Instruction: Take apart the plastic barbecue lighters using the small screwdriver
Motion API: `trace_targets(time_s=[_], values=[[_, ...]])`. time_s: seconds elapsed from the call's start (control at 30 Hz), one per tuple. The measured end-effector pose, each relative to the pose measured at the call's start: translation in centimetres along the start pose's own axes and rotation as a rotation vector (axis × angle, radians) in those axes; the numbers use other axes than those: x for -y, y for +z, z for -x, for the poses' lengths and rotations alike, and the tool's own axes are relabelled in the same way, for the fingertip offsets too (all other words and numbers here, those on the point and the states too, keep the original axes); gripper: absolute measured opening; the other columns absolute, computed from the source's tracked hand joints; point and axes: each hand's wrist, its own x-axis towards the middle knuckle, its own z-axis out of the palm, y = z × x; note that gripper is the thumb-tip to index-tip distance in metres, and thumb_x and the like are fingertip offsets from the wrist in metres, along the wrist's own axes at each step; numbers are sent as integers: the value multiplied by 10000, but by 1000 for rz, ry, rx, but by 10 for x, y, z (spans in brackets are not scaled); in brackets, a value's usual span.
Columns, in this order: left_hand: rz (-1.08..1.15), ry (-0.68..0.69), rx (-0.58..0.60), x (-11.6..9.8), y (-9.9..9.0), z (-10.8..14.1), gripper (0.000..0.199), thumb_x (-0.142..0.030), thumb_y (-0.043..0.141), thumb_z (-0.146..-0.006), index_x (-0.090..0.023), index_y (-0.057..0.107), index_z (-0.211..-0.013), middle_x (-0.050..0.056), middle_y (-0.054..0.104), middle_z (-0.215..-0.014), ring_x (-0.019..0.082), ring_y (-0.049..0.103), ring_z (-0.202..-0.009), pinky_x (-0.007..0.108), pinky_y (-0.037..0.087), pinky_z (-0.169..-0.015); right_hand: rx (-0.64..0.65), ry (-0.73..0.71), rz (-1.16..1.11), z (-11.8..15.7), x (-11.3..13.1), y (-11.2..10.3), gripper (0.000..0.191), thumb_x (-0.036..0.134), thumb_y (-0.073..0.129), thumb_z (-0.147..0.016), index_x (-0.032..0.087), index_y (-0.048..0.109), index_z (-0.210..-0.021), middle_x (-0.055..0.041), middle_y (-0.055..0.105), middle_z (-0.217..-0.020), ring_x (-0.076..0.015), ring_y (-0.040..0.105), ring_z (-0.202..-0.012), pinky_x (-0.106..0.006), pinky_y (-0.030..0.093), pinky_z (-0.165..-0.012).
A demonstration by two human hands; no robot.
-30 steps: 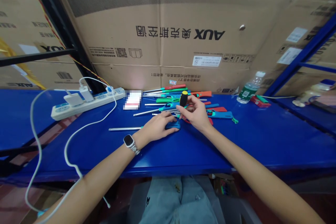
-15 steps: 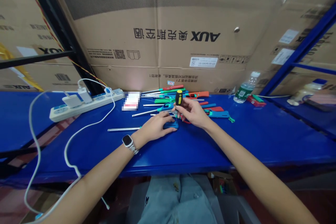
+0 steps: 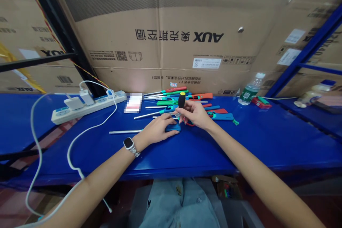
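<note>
My left hand (image 3: 157, 129), with a watch on its wrist, lies over a blue long-nosed lighter (image 3: 174, 127) and holds it flat on the table. The lighter's metal tube sticks out to the left from under the hand. Pinched in the fingers of my right hand (image 3: 197, 114) is a small screwdriver (image 3: 181, 101) with a black and yellow handle, held upright above the lighter's handle end. I cannot tell whether its tip touches the lighter. Just behind both hands lies a pile of several long-nosed lighters (image 3: 201, 96) in red, green, blue and orange.
A white power strip (image 3: 88, 107) with chargers and a loose white cable stands at the left on the blue table (image 3: 213, 153). A water bottle (image 3: 249, 91) and a small red box (image 3: 260, 102) are at the right. A large cardboard box (image 3: 171, 14) forms the back.
The screwdriver's handle has turned: yellow marks on its side no longer show. Both hands stay nearly in place, the left on the lighter.
</note>
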Motion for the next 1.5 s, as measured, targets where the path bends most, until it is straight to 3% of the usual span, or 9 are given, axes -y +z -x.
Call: trace_targets(time_s=[0.23, 0.37, 0.47, 0.6, 0.8, 1.0, 1.1, 1.33, 1.5], values=[[226, -52, -598, -23, -36, -25, 263, -440, 606, -963, -185, 645, -912, 85, 684, -977, 215, 651, -956, 392, 546, -865, 74, -17, 20, 6, 5, -1, 364, 524, 741, -837, 196, 677, -981, -21, 696, -760, -135, 618, -570, -242, 519, -444], [529, 41, -359, -33, -62, -57, 338, -396, 581, -981, -190, 656, -1239, 118, 714, -1246, 222, 674, -1135, 364, 557, -921, 76, -21, 41, 8, 5, 0, 386, 551, 727, -843, 187, 690, -967, -66, 737, -902, -132, 615, -608, -246, 529, -460], [622, 63, -215, -32, -65, -69, 311, -390, 573, -981, -178, 732, -1143, 107, 774, -1118, 220, 724, -1035, 357, 584, -861, 92, -19, 71, 11, 4, -1, 375, 561, 669, -890, 188, 684, -932, -66, 733, -889, -142, 618, -631, -251, 521, -474], [657, -8, -352, -31, -55, -69, 242, -357, 695, -904, -171, 787, -1028, 92, 801, -983, 202, 742, -879, 325, 588, -751, 67, -43, 134, 13, -1, 3, 357, 555, 636, -909, 198, 644, -922, -58, 711, -858, -159, 619, -638, -292, 527, -527], [551, -54, -612, -35, -39, -74, 211, -360, 794, -815, -178, 801, -923, 78, 803, -951, 200, 737, -868, 338, 590, -800, -307, -46, 137, 5, -11, 17, 458, 539, 846, -703, 242, 515, -811, 32, 558, -621, -170, 572, -530, -303, 461, -454], [644, 34, -361, -34, -50, -61, 334, -356, 502, -1034, -216, 713, -1253, 88, 757, -1210, 206, 672, -1204, 383, 516, -1058, 1, -16, 91, 3, 3, 4, 371, 536, 777, -796, 203, 618, -835, -32, 698, -769, -168, 627, -570, -327, 510, -551], [701, 7, -342, -31, -53, -55, 314, -361, 584, -991, -195, 725, -1217, 101, 755, -1210, 219, 699, -1150, 376, 556, -986, 108, -16, 133, 6, 12, 1, 365, 552, 698, -864, 190, 667, -822, -13, 648, -683, -151, 596, -580, -319, 516, -593], [667, -36, -681, -28, -37, -71, 264, -388, 855, -751, -189, 687, -793, 59, 752, -882, 179, 699, -812, 322, 559, -735, -296, -107, 187, 6, -4, 18, 447, 540, 825, -732, 218, 515, -733, 22, 567, -647, -133, 511, -558, -286, 442, -526], [554, 34, -593, -32, -43, -65, 196, -399, 658, -937, -225, 745, -919, 70, 764, -1021, 209, 689, -1030, 372, 541, -927, -91, -54, 151, 3, 1, 8, 428, 540, 795, -775, 219, 518, -718, 3, 626, -651, -164, 595, -563, -311, 476, -559]])
